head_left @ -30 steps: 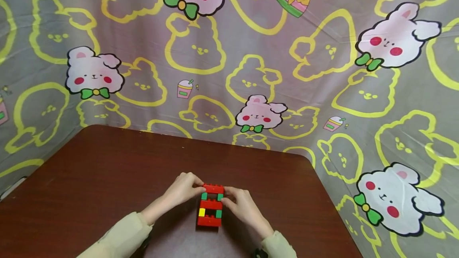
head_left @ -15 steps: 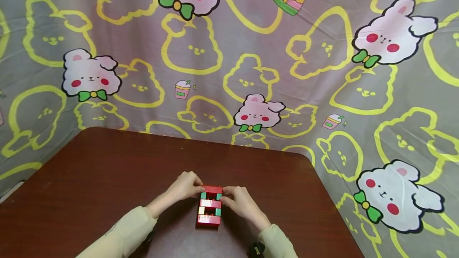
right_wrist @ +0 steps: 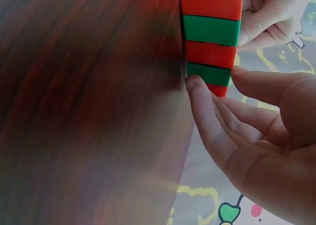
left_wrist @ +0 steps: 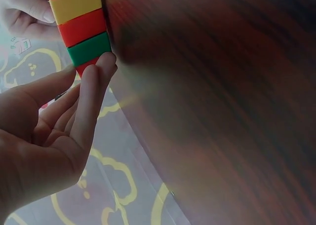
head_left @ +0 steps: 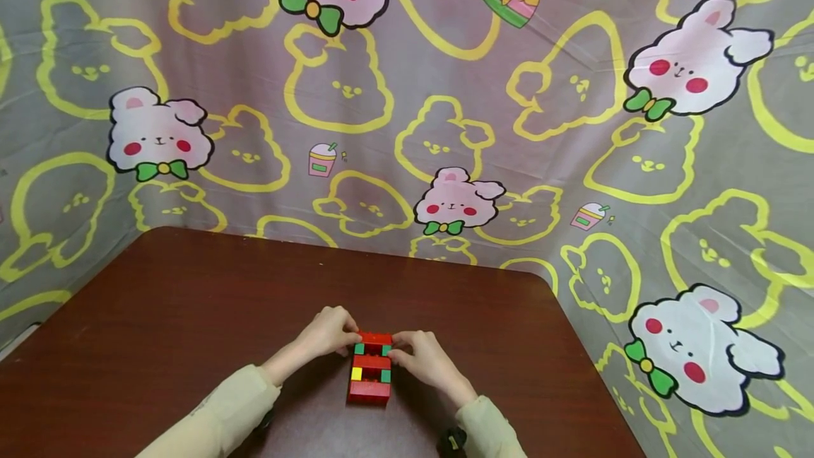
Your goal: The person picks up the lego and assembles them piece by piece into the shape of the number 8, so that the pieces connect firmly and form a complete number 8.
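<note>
A ladder-like stack of toy bricks (head_left: pixel 372 362) is on the tabletop in front of me. Long red bricks alternate with small green ones and a yellow brick (head_left: pixel 357 374), leaving two gaps in the middle. My left hand (head_left: pixel 329 331) pinches the stack's upper left end in the head view, thumb on one side and fingers on the other. At the upper right end, my right hand (head_left: pixel 425 357) does the same. The right wrist view shows its thumb and index fingertip at the end green brick (right_wrist: pixel 210 74). Part of the end red brick is hidden by fingers.
The dark brown table (head_left: pixel 210 288) extends around the stack, with rounded far corners. A grey curtain (head_left: pixel 369 189) printed with bears and rabbits hangs behind it and on both sides. Dark wristbands or mounts (head_left: pixel 453 442) show under the sleeves.
Both hands keep their hold on the stack. It has shifted very slightly toward me, and the glare seen on its red bricks half a second ago is gone. The head view has turned a little.
</note>
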The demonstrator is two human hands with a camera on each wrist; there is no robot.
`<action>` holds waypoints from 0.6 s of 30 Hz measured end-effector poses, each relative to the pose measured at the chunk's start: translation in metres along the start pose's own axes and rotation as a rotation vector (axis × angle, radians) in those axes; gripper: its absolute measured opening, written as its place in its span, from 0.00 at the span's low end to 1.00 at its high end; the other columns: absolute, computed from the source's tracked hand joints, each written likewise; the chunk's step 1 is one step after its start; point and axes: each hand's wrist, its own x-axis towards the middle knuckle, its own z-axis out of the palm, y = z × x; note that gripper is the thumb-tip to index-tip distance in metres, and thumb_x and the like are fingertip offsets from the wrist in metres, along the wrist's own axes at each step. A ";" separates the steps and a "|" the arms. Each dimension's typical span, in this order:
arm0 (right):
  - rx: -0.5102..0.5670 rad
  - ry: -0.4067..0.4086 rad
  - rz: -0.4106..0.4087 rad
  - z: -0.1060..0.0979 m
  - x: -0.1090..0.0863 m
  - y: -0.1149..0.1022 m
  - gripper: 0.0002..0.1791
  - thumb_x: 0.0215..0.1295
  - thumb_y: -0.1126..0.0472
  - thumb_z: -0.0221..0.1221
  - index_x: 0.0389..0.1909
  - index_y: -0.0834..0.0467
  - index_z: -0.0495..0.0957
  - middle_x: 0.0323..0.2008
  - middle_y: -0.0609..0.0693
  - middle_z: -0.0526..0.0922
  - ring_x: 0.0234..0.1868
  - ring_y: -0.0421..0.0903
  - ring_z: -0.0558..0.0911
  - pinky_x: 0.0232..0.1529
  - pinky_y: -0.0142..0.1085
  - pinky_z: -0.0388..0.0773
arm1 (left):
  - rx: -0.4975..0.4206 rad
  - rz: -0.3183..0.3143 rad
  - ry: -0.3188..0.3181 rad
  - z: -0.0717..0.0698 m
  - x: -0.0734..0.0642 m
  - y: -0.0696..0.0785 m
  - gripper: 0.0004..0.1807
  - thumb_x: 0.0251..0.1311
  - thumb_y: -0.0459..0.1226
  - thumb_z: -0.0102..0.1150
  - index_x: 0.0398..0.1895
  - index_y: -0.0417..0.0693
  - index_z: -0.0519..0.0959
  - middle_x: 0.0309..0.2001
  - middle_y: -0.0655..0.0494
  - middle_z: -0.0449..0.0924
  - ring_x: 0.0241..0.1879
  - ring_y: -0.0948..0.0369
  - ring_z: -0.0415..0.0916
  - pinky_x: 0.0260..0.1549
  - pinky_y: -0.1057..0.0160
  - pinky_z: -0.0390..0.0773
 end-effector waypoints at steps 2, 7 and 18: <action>-0.007 -0.004 0.002 0.000 0.000 0.000 0.12 0.65 0.62 0.63 0.44 0.66 0.83 0.37 0.55 0.89 0.33 0.40 0.86 0.34 0.28 0.80 | -0.007 -0.006 -0.007 0.001 0.001 -0.001 0.04 0.56 0.32 0.68 0.25 0.42 0.87 0.27 0.50 0.88 0.17 0.60 0.84 0.20 0.69 0.79; -0.014 -0.016 0.014 0.000 0.001 0.002 0.13 0.65 0.61 0.63 0.45 0.66 0.83 0.38 0.57 0.89 0.35 0.43 0.87 0.36 0.31 0.82 | -0.020 -0.020 -0.018 0.002 0.003 -0.002 0.04 0.56 0.32 0.68 0.26 0.41 0.87 0.29 0.48 0.88 0.17 0.59 0.84 0.20 0.68 0.81; -0.024 -0.007 0.045 0.001 0.001 0.006 0.16 0.66 0.57 0.63 0.48 0.64 0.82 0.41 0.55 0.89 0.38 0.44 0.86 0.42 0.36 0.83 | -0.013 -0.027 -0.021 0.001 0.004 -0.004 0.03 0.56 0.33 0.68 0.28 0.41 0.88 0.31 0.48 0.89 0.19 0.59 0.85 0.21 0.68 0.81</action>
